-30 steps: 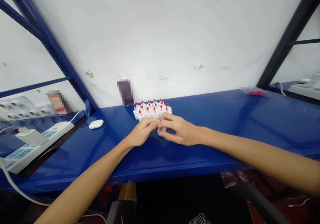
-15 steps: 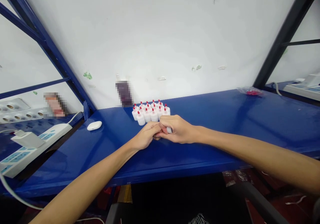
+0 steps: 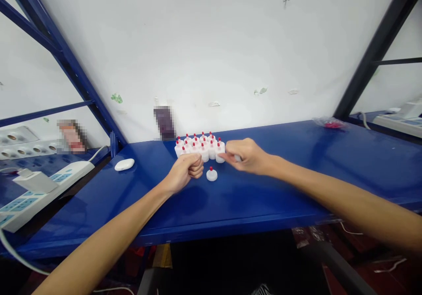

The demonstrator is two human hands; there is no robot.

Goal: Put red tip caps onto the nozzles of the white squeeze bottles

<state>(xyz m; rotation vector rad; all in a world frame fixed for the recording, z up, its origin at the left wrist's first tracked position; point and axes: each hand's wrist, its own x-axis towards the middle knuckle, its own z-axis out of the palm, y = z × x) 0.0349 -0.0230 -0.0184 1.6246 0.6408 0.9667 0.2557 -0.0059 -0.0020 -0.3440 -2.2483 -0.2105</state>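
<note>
My left hand (image 3: 185,171) is closed in a fist over the blue table, at the front left of a cluster of small white bottles (image 3: 204,154) with red tips. Whether anything is inside that fist is hidden. To its right, my right hand (image 3: 246,156) is curled around a small whitish piece (image 3: 238,158), mostly covered by the fingers. Its fingertips are close to the rightmost bottle. Between the hands, apart from the cluster, sits a short, round white piece with a red tip (image 3: 211,175).
The blue table (image 3: 296,154) runs along a white wall. A white rounded case (image 3: 124,165) lies at left, beside a power strip (image 3: 62,180). A dark blurred rectangle (image 3: 165,122) leans on the wall. A plastic bag with red pieces (image 3: 332,123) lies at far right.
My hands were together and have moved apart, the right one going right and slightly up. The round white piece with the red tip now shows between them.
</note>
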